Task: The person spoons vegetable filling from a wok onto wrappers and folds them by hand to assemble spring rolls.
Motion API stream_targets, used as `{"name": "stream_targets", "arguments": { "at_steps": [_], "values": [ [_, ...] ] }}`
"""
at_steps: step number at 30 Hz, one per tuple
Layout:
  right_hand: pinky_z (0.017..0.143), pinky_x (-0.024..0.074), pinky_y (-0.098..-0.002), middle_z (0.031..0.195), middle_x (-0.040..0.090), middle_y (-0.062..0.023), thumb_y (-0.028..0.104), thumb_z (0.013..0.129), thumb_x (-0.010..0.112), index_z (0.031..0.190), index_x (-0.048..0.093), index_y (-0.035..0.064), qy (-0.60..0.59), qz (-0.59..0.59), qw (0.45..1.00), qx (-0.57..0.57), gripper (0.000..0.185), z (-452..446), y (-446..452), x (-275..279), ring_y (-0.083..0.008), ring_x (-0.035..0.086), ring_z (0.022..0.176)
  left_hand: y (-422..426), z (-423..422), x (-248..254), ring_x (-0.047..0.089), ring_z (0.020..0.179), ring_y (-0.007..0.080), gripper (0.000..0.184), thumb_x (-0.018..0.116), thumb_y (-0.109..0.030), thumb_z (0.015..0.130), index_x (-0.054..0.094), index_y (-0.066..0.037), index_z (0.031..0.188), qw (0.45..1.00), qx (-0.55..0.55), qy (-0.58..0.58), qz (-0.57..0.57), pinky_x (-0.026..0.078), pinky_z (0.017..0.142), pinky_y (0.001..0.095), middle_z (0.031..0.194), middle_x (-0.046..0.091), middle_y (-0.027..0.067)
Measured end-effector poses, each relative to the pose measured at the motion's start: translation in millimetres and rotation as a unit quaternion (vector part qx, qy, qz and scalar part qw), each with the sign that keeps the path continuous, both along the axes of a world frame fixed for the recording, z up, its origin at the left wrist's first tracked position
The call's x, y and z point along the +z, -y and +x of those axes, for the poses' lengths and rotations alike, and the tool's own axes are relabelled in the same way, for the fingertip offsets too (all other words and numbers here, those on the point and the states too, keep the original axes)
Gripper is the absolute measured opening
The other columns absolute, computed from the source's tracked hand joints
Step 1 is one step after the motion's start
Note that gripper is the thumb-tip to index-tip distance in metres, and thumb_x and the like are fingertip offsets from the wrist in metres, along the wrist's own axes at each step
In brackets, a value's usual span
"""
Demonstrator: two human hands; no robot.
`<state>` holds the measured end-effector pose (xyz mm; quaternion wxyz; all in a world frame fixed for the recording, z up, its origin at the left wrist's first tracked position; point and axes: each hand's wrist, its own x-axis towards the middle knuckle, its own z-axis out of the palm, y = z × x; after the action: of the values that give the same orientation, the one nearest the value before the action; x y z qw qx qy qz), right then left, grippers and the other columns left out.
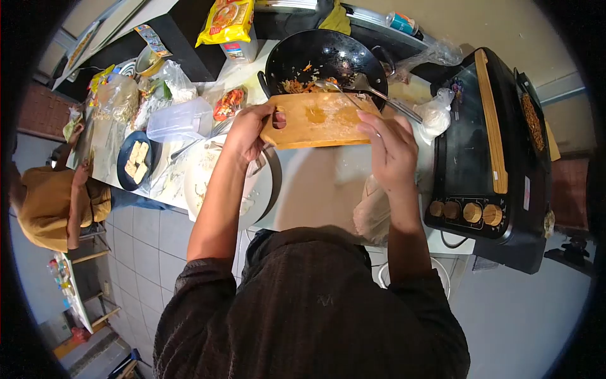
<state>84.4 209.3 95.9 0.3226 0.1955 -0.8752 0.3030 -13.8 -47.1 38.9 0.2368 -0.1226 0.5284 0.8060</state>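
My left hand [248,131] grips a wooden cutting board [315,120] by its end with the handle hole. The board is held over the near rim of a black wok [297,54], with white residue on its surface. At the board's right end, my right hand [392,142] pinches what looks like a metal spoon [344,95], its head reaching past the board's far edge over the wok. Chopped orange and pale food [295,86] lies in the wok. A spatula [394,104] leans on the wok's right side, its handle pointing right.
Left of me are a large white plate [265,189], a clear plastic container [183,120] and a dark blue plate [128,180] with pale pieces. A black stove [467,151] with wooden knobs stands right, beside a bag of white powder [435,117]. Another person [53,199] is at far left.
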Motion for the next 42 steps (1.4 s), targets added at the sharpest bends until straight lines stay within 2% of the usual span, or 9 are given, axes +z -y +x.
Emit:
{"name": "stream_targets", "arguments": {
  "at_steps": [2, 6, 9, 12, 18, 22, 28, 37, 42],
  "values": [
    [0.072, 0.0442, -0.0352, 0.087, 0.072, -0.0049, 0.003, 0.084, 0.067, 0.110, 0.072, 0.0083, -0.003, -0.036, 0.999, -0.003, 0.027, 20.9, -2.9, 7.5, -0.0235, 0.060, 0.076, -0.1, 3.7, 2.4, 0.065, 0.075, 0.0154, 0.023, 0.051, -0.013, 0.099, 0.059, 0.005, 0.112, 1.000, -0.002, -0.007, -0.012, 0.057, 0.069, 0.0283, 0.089, 0.066, 0.0092],
    [0.073, 0.0457, -0.0342, 0.086, 0.072, -0.0068, -0.003, 0.086, 0.061, 0.104, 0.071, 0.0015, 0.030, -0.030, 0.998, 0.035, 0.020, 43.9, -3.5, 6.9, -0.0246, 0.060, 0.074, 8.2, -0.9, -5.9, 0.066, 0.074, 0.0164, 0.023, 0.051, -0.013, 0.099, 0.059, 0.005, 0.111, 1.000, -0.005, -0.028, 0.000, 0.058, 0.069, 0.0288, 0.090, 0.067, 0.0104],
    [0.071, 0.0460, -0.0335, 0.085, 0.073, -0.0071, -0.010, 0.082, 0.059, 0.106, 0.069, 0.0007, -0.011, -0.016, 0.999, 0.046, 0.028, 13.0, 8.4, -18.4, -0.0236, 0.059, 0.070, 3.0, 5.0, -2.8, 0.063, 0.068, 0.0168, 0.021, 0.050, -0.013, 0.100, 0.055, 0.006, 0.107, 0.999, 0.007, -0.037, -0.016, 0.056, 0.063, 0.0292, 0.084, 0.064, 0.0101],
    [0.071, 0.0428, -0.0352, 0.094, 0.073, -0.0046, 0.002, 0.081, 0.068, 0.107, 0.071, 0.0079, -0.011, -0.042, 0.999, -0.020, 0.027, 20.1, 8.2, -9.9, -0.0233, 0.060, 0.075, 1.3, 10.9, -1.3, 0.063, 0.069, 0.0172, 0.019, 0.051, -0.012, 0.099, 0.054, 0.005, 0.107, 0.999, -0.001, -0.045, -0.002, 0.055, 0.064, 0.0302, 0.084, 0.064, 0.0107],
    [0.071, 0.0445, -0.0352, 0.084, 0.070, -0.0031, 0.001, 0.080, 0.067, 0.106, 0.072, 0.0083, 0.040, -0.022, 0.998, 0.051, 0.027, 59.7, 3.8, -4.1, -0.0231, 0.060, 0.072, 10.2, 24.8, 4.3, 0.062, 0.070, 0.0172, 0.018, 0.055, -0.014, 0.100, 0.054, 0.001, 0.108, 0.999, 0.010, -0.048, 0.002, 0.054, 0.065, 0.0304, 0.085, 0.064, 0.0093],
    [0.072, 0.0467, -0.0364, 0.082, 0.069, -0.0038, -0.002, 0.083, 0.060, 0.114, 0.070, 0.0073, 0.036, -0.038, 0.998, -0.034, 0.033, 56.2, -2.5, -34.1, -0.0240, 0.062, 0.074, 18.0, 42.7, -3.6, 0.062, 0.070, 0.0164, 0.019, 0.055, -0.016, 0.100, 0.055, 0.000, 0.110, 0.998, -0.014, -0.055, 0.022, 0.053, 0.064, 0.0294, 0.085, 0.064, 0.0084],
    [0.073, 0.0505, -0.0319, 0.083, 0.070, -0.0084, -0.003, 0.092, 0.051, 0.118, 0.067, 0.0038, 0.074, -0.164, 0.970, -0.165, 0.032, 72.3, -15.4, -38.4, -0.0206, 0.065, 0.078, 37.0, 71.1, -19.1, 0.062, 0.073, 0.0167, 0.024, 0.052, -0.016, 0.101, 0.054, -0.003, 0.121, 0.994, -0.093, -0.033, -0.053, 0.051, 0.066, 0.0301, 0.090, 0.066, 0.0069],
    [0.072, 0.0498, -0.0292, 0.085, 0.069, -0.0104, -0.003, 0.095, 0.049, 0.121, 0.065, -0.0003, 0.058, -0.232, 0.956, -0.171, 0.031, 83.8, -20.6, -66.9, -0.0183, 0.065, 0.077, 20.1, 61.6, -59.6, 0.061, 0.072, 0.0194, 0.030, 0.055, -0.021, 0.101, 0.050, -0.001, 0.124, 0.986, -0.148, -0.015, -0.076, 0.051, 0.065, 0.0332, 0.090, 0.063, 0.0090],
    [0.073, 0.0491, -0.0284, 0.085, 0.069, -0.0107, -0.003, 0.093, 0.050, 0.118, 0.066, -0.0020, 0.035, -0.223, 0.961, -0.162, 0.029, 98.9, -18.2, -68.1, -0.0185, 0.065, 0.078, 4.1, 53.9, -73.9, 0.058, 0.065, 0.0207, 0.032, 0.053, -0.014, 0.102, 0.047, 0.001, 0.129, 0.990, -0.129, 0.005, -0.055, 0.051, 0.061, 0.0340, 0.088, 0.061, 0.0113]
  ]
}}
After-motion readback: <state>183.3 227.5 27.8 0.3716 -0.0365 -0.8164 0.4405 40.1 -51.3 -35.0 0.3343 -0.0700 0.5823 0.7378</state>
